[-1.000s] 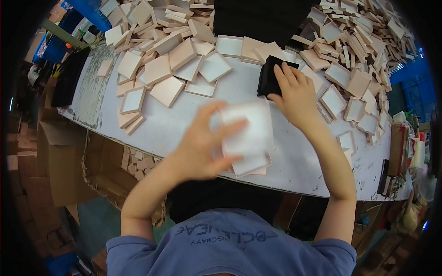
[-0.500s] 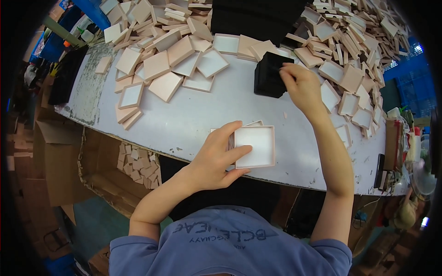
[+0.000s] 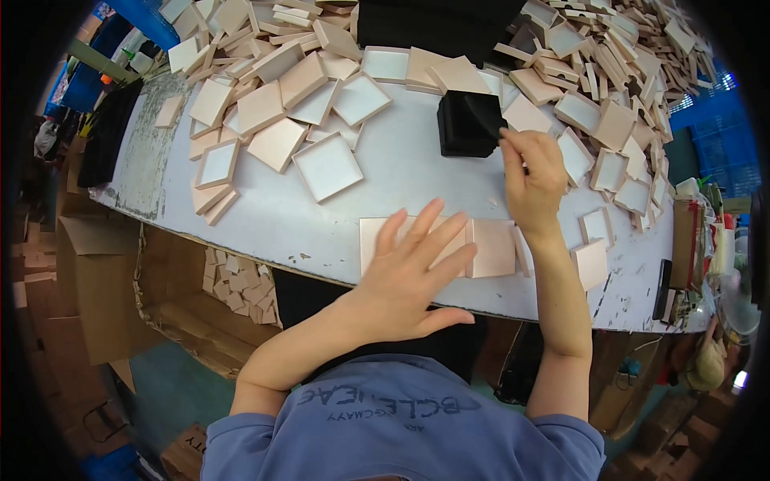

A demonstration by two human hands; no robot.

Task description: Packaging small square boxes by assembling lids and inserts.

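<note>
My left hand (image 3: 413, 276) is spread, palm down, over a row of pale pink cardboard box pieces at the table's near edge. One flat piece (image 3: 493, 248) shows just right of its fingers. Farther off, a squarish stack of thin black sheets (image 3: 459, 143) stands on the table. Thumb and fingers of my right hand (image 3: 533, 176) pinch the lifted corner of the top black sheet (image 3: 491, 120) at the stack's right side. An open box half (image 3: 327, 167) with a white inside lies left of the stack.
Loose box halves are heaped at the far left (image 3: 261, 108) and far right (image 3: 618, 120). A pink piece (image 3: 591, 263) leans beside my right forearm. Below the table's left edge, a large carton (image 3: 172, 321) contains small pink pieces. Tools and bags crowd the right end.
The open box half has left my left hand; one now lies farther left on the table. That hand has spread over pink pieces. My right hand has shifted slightly nearer, beside the black stack.
</note>
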